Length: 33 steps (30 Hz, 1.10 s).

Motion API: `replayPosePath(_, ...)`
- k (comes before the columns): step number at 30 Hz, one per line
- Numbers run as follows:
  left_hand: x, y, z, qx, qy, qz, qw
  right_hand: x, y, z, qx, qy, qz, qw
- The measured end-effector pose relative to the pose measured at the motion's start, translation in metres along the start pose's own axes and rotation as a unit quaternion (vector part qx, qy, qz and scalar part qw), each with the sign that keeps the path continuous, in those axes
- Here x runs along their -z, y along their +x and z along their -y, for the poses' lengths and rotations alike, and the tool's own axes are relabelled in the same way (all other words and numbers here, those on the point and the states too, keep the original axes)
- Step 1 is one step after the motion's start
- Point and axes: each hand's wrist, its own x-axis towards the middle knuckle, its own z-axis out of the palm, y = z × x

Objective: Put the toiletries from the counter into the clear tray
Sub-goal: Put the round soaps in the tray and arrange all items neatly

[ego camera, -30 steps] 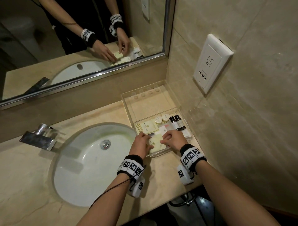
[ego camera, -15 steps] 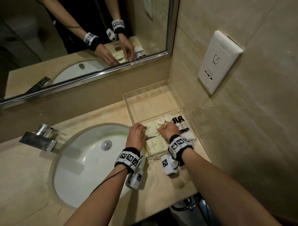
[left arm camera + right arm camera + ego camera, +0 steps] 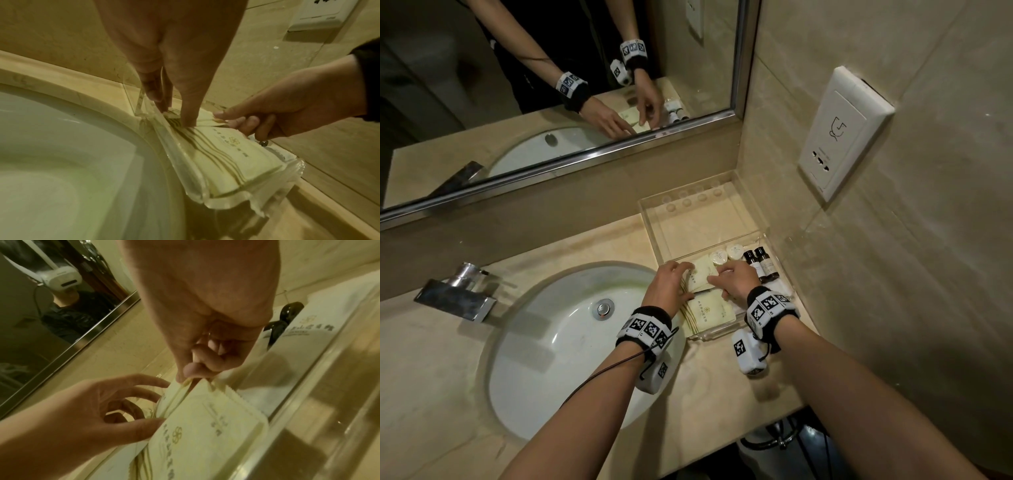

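The clear tray [image 3: 698, 222] stands on the counter in the corner, right of the sink. Its near half holds two stacks of pale yellow sachets [image 3: 709, 313], two round white soaps [image 3: 719, 257] and two dark bottles [image 3: 760, 262]. My left hand [image 3: 681, 270] touches the left edge of the far sachet stack [image 3: 700, 275] with straight fingers [image 3: 186, 113]. My right hand [image 3: 719, 277] pinches the right edge of a sachet there between thumb and curled fingers [image 3: 191, 371]. The near sachets [image 3: 226, 155] lie flat against the tray's front wall [image 3: 298, 402].
A white sink basin [image 3: 551, 342] with a chrome faucet [image 3: 458, 298] lies left of the tray. A mirror [image 3: 551, 85] runs along the back wall. A white socket panel [image 3: 842, 133] is on the right wall. The counter's front edge [image 3: 722, 428] is close below my wrists.
Both hands have moved from the near sachet stack farther into the tray, onto the far stack. The head view has shifted a little.
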Motion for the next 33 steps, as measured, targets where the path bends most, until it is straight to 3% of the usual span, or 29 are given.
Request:
replayPosePath(8,0.008,0.002,0.001,-0.013,-0.023,0.016,1.000,0.008,0.000,0.003,0.020,0.015,0.068,0.997)
replayPosePath(18,0.008,0.006,-0.003,-0.024,-0.025,0.038,0.999,0.012,0.002,0.008,-0.015,0.013,0.087,0.996)
replayPosePath(22,0.008,0.005,-0.001,-0.022,0.000,0.044,0.999,0.009,0.004,0.007,-0.057,0.066,0.056,0.995)
replayPosePath(29,0.005,0.001,0.002,-0.038,0.010,-0.001,0.999,-0.001,0.005,0.007,-0.017,-0.055,-0.025,0.998)
replayPosePath(33,0.004,0.000,0.004,-0.044,0.013,-0.016,0.999,-0.010,0.007,0.006,-0.045,-0.017,-0.067,0.997)
